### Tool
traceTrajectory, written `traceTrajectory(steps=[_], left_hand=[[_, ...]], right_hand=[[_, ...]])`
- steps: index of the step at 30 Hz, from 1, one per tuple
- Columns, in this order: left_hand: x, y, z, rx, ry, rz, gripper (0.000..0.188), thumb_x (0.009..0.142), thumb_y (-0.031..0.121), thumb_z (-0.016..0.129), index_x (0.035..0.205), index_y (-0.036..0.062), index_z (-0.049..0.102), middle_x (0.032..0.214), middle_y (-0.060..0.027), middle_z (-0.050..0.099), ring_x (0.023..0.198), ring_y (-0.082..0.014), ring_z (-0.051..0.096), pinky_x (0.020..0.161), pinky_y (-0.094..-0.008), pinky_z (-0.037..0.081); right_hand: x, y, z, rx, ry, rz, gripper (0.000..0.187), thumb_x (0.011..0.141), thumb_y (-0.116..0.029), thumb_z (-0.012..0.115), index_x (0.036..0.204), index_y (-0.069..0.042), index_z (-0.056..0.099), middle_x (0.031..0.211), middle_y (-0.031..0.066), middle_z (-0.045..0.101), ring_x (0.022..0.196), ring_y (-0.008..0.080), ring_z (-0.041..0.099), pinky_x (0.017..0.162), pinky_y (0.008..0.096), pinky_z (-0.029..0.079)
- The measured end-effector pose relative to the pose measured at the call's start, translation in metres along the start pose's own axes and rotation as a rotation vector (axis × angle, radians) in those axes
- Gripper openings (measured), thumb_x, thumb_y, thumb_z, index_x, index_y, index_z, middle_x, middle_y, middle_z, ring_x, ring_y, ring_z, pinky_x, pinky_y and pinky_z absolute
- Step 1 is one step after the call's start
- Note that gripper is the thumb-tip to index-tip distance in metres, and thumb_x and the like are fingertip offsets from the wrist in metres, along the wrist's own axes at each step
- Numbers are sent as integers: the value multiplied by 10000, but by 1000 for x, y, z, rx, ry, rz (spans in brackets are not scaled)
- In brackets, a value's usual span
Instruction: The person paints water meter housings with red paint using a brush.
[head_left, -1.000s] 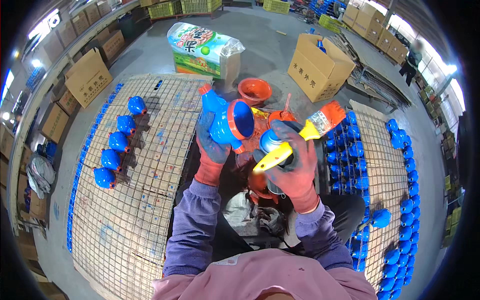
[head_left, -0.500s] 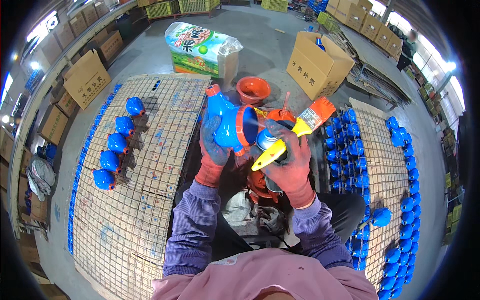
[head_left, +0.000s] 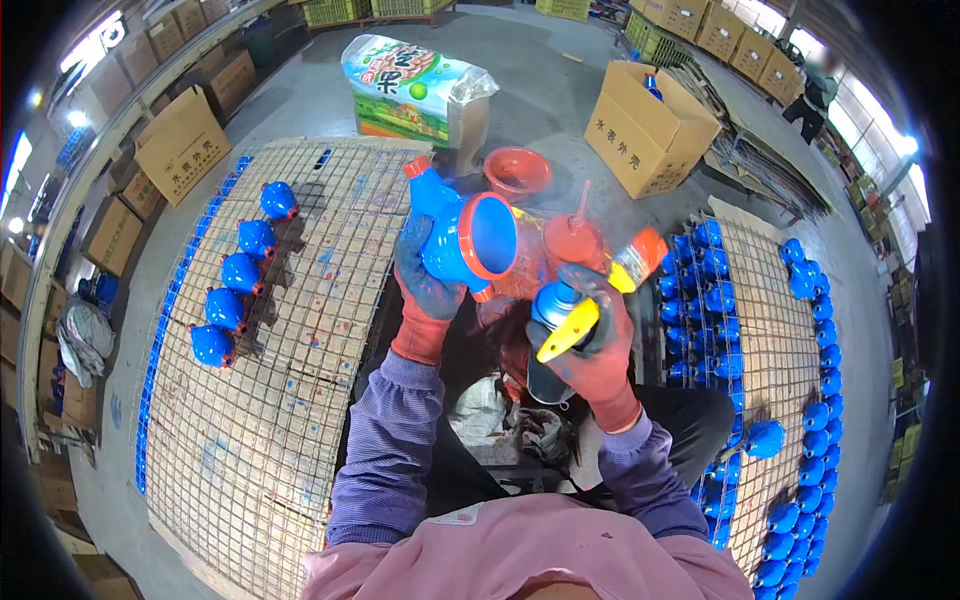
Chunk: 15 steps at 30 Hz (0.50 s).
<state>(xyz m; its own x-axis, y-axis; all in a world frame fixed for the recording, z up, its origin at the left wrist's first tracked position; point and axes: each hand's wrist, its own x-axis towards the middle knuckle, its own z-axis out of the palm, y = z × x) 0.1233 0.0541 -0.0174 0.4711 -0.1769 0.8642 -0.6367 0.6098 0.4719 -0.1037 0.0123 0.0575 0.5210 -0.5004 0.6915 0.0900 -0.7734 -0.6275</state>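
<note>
My left hand point(head_left: 425, 290), in a paint-stained red glove, holds up a blue plastic jug-shaped piece with an orange rim point(head_left: 462, 235), its open mouth turned toward me. My right hand point(head_left: 600, 345), also gloved, grips a spray can with a yellow trigger and orange cap point(head_left: 575, 320) just right of the piece, its nozzle pointing at it. Fine spray mist hangs above the can. Below both hands sits an orange container with a stick point(head_left: 575, 235).
A wire mesh rack point(head_left: 270, 400) on my left carries several blue painted pieces point(head_left: 240, 270). Another rack point(head_left: 770, 330) on the right is crowded with blue pieces. Cardboard boxes point(head_left: 645, 125), a printed sack point(head_left: 415, 90) and an orange bowl point(head_left: 517, 172) stand on the floor ahead.
The blue piece has been turned so its orange-rimmed mouth faces me. The spray can has moved closer to it and tilted.
</note>
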Motion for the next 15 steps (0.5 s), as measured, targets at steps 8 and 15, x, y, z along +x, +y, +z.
traceTrajectory(steps=[8, 15], left_hand=[[29, 21, -26, -430, 103, -280, 688, 907, 502, 617, 1423, 99, 407, 1395, -179, 500, 1231, -345, 550, 973, -568, 496], [27, 81, -183, -541, 335, -666, 675, 929, 391, 602, 1452, 33, 368, 1369, -180, 536, 1218, -349, 568, 939, -552, 531]], right_hand=[[-76, 50, 18, 59, -116, 396, 670, 671, -89, 855, 1275, -38, 568, 1152, 111, 645, 1038, 227, 637, 918, 355, 503], [-125, 111, 99, 79, -378, 459, 592, 700, 38, 771, 1245, -45, 555, 1217, 85, 599, 1102, 197, 582, 976, 355, 480]])
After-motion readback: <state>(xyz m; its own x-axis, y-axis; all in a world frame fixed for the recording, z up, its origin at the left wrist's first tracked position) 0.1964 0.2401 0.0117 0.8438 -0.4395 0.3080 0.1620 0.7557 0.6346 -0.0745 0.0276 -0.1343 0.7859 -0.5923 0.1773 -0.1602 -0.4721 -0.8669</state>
